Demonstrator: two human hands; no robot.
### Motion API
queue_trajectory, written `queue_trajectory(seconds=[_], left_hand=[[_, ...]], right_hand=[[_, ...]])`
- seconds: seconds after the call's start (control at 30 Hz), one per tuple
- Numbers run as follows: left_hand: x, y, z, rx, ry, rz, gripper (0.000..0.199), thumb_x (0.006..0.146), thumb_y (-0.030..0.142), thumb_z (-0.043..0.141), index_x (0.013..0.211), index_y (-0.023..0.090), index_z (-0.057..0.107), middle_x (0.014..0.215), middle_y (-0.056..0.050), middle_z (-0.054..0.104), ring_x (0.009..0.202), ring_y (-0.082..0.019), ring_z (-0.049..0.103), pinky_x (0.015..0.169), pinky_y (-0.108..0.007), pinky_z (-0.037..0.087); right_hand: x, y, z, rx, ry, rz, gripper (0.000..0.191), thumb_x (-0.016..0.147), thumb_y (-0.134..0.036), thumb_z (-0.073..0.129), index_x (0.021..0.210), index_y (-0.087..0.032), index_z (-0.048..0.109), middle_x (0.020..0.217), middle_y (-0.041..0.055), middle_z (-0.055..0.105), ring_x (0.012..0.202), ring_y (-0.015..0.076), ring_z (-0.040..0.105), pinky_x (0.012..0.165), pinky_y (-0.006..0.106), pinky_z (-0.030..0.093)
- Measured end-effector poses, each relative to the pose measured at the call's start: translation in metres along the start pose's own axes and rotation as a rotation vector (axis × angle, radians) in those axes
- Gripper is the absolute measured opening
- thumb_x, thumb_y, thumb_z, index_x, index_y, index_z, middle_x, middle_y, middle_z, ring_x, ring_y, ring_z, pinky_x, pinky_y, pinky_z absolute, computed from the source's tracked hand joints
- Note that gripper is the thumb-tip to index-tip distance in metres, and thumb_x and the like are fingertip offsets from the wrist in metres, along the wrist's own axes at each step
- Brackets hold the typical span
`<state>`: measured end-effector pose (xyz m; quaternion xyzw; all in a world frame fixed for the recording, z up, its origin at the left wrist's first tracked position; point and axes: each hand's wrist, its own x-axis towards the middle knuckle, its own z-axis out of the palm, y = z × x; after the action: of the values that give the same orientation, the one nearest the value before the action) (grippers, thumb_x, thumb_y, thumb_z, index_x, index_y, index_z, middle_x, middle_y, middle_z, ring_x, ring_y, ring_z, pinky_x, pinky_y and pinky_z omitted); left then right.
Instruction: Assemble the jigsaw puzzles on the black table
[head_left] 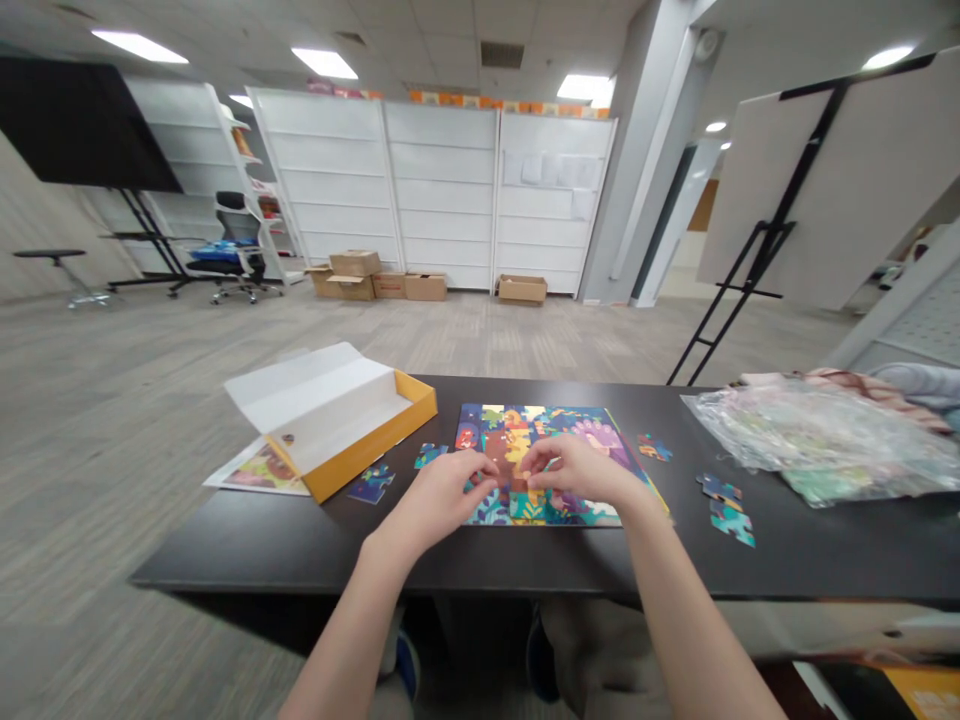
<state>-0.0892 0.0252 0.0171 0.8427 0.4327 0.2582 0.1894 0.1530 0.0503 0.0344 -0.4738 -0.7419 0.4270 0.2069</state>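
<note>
A colourful jigsaw puzzle point(592, 440) lies on the black table, largely put together, with a purple peacock at its right. Over its left part is my left hand point(454, 490), fingers curved and a gap between thumb and forefinger; I see nothing held there. My right hand point(574, 468) reaches over the middle, its fingertips pinched at a brown puzzle piece point(519, 484); the hand hides part of the picture. Loose pieces lie around: one blue piece point(372, 484) and a teal piece point(430, 455) on the left, an orange-blue piece point(655, 447) and several teal-blue ones point(731, 520) on the right.
An open yellow box point(360, 440) with a white inside stands on the left of the table point(420, 560), over a printed sheet point(255, 472). Clear plastic bags point(832, 435) are heaped at the right. Beyond are cardboard boxes point(356, 275) and white shelving.
</note>
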Motion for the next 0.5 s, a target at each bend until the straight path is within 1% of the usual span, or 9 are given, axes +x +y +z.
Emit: queue_trajectory(seconds=[0.1, 0.2, 0.3, 0.37, 0.5], left_hand=[[-0.004, 0.007, 0.002, -0.003, -0.035, 0.013, 0.010, 0.091, 0.026, 0.063, 0.097, 0.024, 0.070, 0.099, 0.000, 0.074, 0.093, -0.018, 0.068, 0.082, -0.028, 0.049], [-0.007, 0.011, 0.007, -0.006, -0.045, 0.052, 0.015, 0.085, 0.030, 0.071, 0.099, 0.023, 0.069, 0.105, -0.002, 0.073, 0.101, -0.020, 0.066, 0.088, -0.030, 0.049], [-0.007, 0.014, 0.014, -0.012, -0.055, 0.096, 0.026, 0.081, 0.033, 0.076, 0.104, 0.024, 0.067, 0.113, -0.002, 0.070, 0.108, -0.022, 0.063, 0.095, -0.032, 0.048], [-0.006, 0.016, 0.018, -0.006, -0.075, 0.112, 0.031, 0.080, 0.033, 0.078, 0.107, 0.024, 0.066, 0.116, -0.003, 0.069, 0.110, -0.022, 0.062, 0.097, -0.033, 0.048], [-0.003, 0.019, 0.025, 0.029, -0.095, 0.129, 0.030, 0.081, 0.032, 0.077, 0.107, 0.024, 0.066, 0.117, -0.004, 0.069, 0.111, -0.023, 0.061, 0.098, -0.035, 0.047]], right_hand=[[0.003, 0.008, 0.003, -0.017, -0.049, 0.027, 0.015, 0.073, -0.020, 0.069, 0.087, -0.018, 0.072, 0.080, 0.0024, 0.073, 0.056, 0.0127, 0.063, 0.051, 0.022, 0.048], [0.004, 0.014, 0.005, -0.033, -0.070, 0.040, 0.015, 0.073, -0.020, 0.069, 0.087, -0.017, 0.072, 0.073, 0.0024, 0.073, 0.057, 0.0140, 0.065, 0.054, 0.022, 0.049], [0.003, 0.013, 0.007, -0.048, -0.078, 0.039, 0.015, 0.072, -0.018, 0.067, 0.087, -0.016, 0.073, 0.072, 0.0024, 0.073, 0.060, 0.0146, 0.066, 0.056, 0.023, 0.049], [0.003, 0.010, 0.009, -0.064, -0.077, 0.035, 0.016, 0.072, -0.017, 0.066, 0.087, -0.016, 0.073, 0.072, 0.0017, 0.073, 0.057, 0.0137, 0.064, 0.054, 0.022, 0.048], [0.002, 0.007, 0.011, -0.143, -0.059, 0.013, 0.015, 0.072, -0.017, 0.065, 0.085, -0.016, 0.073, 0.062, -0.0016, 0.067, 0.048, 0.0113, 0.056, 0.048, 0.022, 0.042]])
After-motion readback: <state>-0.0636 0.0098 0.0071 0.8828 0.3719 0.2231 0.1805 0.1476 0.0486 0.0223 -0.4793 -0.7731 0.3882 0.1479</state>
